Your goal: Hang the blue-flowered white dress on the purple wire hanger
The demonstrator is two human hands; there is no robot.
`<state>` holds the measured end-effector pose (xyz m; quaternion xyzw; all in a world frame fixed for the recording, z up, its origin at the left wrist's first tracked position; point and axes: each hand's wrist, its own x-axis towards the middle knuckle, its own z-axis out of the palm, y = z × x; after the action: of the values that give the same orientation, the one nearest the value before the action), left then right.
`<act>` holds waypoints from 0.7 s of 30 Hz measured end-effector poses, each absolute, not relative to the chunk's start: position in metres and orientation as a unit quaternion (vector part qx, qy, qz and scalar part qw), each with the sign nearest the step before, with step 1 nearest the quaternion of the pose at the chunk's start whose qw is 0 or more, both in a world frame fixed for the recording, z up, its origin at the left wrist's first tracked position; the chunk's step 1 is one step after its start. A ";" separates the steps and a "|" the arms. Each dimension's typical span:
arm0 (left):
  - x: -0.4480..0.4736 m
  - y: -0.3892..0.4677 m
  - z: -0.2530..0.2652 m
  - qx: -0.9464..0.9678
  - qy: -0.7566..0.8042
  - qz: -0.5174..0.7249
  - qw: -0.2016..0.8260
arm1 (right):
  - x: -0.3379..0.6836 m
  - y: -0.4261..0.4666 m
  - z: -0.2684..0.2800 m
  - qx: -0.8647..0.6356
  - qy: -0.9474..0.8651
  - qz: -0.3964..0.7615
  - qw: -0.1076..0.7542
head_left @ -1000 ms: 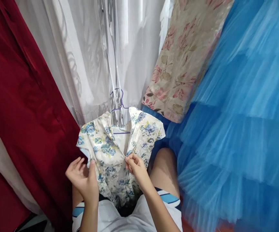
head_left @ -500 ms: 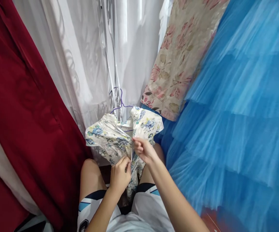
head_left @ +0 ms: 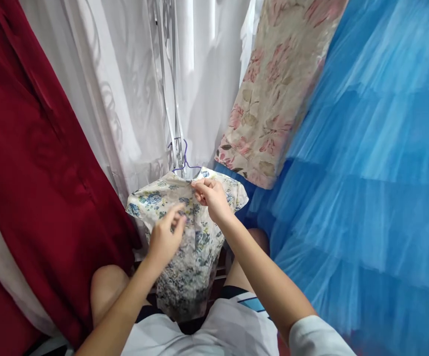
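A white dress (head_left: 179, 267) with blue and yellow flowers hangs from a purple hanger (head_left: 185, 157) between my knees. Its two sides meet along a straight seam down the middle. At the top of that seam, by the neckline, my right hand (head_left: 211, 195) is closed in a pinch on what seems to be the zipper pull, which the fingers cover. My left hand (head_left: 167, 235), slightly blurred, is off the cloth in front of the dress, its fingers curved and apart with nothing in them.
White strips (head_left: 173, 94) run down to the hanger in front of white drapery (head_left: 132, 99). Dark red cloth (head_left: 39, 173) hangs at left. On the right are a beige cloth with pink flowers (head_left: 262, 109) and layered blue tulle (head_left: 366, 198).
My right hand has moved up to the neckline, and the gap down the dress's middle has closed. My left hand has let go of the dress and moved left and up.
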<state>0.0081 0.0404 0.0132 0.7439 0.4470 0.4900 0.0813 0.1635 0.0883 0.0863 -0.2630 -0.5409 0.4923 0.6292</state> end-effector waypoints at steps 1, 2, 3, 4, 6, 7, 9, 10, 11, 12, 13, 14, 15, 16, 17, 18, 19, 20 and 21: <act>0.005 0.050 0.031 0.734 0.429 0.523 0.065 | 0.163 0.086 0.085 -0.263 -0.550 0.475 0.635; 0.004 0.059 0.048 0.733 0.412 0.538 0.049 | 0.164 0.085 0.085 -0.262 -0.560 0.460 0.637; 0.005 0.067 0.063 0.740 0.396 0.543 0.032 | 0.164 0.086 0.085 -0.261 -0.571 0.446 0.637; 0.007 0.075 0.076 0.752 0.379 0.539 0.014 | 0.166 0.088 0.086 -0.262 -0.581 0.433 0.637; 0.015 0.087 0.094 0.769 0.357 0.529 -0.021 | 0.167 0.097 0.085 -0.266 -0.592 0.406 0.643; 0.019 0.091 0.099 0.770 0.353 0.530 -0.036 | 0.167 0.102 0.084 -0.268 -0.593 0.393 0.649; 0.026 0.097 0.102 0.753 0.355 0.552 -0.051 | 0.163 0.112 0.077 -0.278 -0.589 0.371 0.662; 0.026 0.099 0.102 0.736 0.358 0.572 -0.049 | 0.161 0.115 0.073 -0.287 -0.587 0.361 0.665; 0.023 0.102 0.101 0.716 0.363 0.595 -0.041 | 0.159 0.118 0.067 -0.298 -0.588 0.353 0.664; 0.017 0.106 0.100 0.692 0.366 0.622 -0.030 | 0.158 0.119 0.061 -0.311 -0.590 0.348 0.659; 0.007 0.111 0.097 0.665 0.369 0.649 -0.017 | 0.157 0.118 0.054 -0.325 -0.592 0.347 0.650; -0.006 0.116 0.094 0.635 0.372 0.677 -0.005 | 0.158 0.116 0.047 -0.336 -0.594 0.351 0.641; -0.023 0.121 0.090 0.601 0.376 0.705 0.006 | 0.159 0.113 0.040 -0.346 -0.594 0.360 0.631; -0.041 0.126 0.084 0.567 0.381 0.730 0.017 | 0.161 0.108 0.034 -0.352 -0.591 0.371 0.624; -0.060 0.130 0.077 0.524 0.388 0.758 0.032 | 0.164 0.102 0.027 -0.355 -0.587 0.383 0.619; -0.077 0.133 0.067 0.476 0.398 0.783 0.054 | 0.166 0.096 0.020 -0.354 -0.583 0.394 0.616; -0.092 0.134 0.054 0.422 0.409 0.802 0.101 | 0.168 0.089 0.013 -0.352 -0.578 0.405 0.615; -0.103 0.133 0.039 0.359 0.419 0.817 0.168 | 0.169 0.082 0.007 -0.347 -0.573 0.415 0.615; -0.110 0.131 0.023 0.291 0.427 0.823 0.236 | 0.169 0.076 0.000 -0.343 -0.567 0.424 0.617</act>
<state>-0.1104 0.1306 0.0231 0.2912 0.4268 0.8229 0.2364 0.1688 0.0763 0.0000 -0.3430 -0.5671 0.4243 0.6170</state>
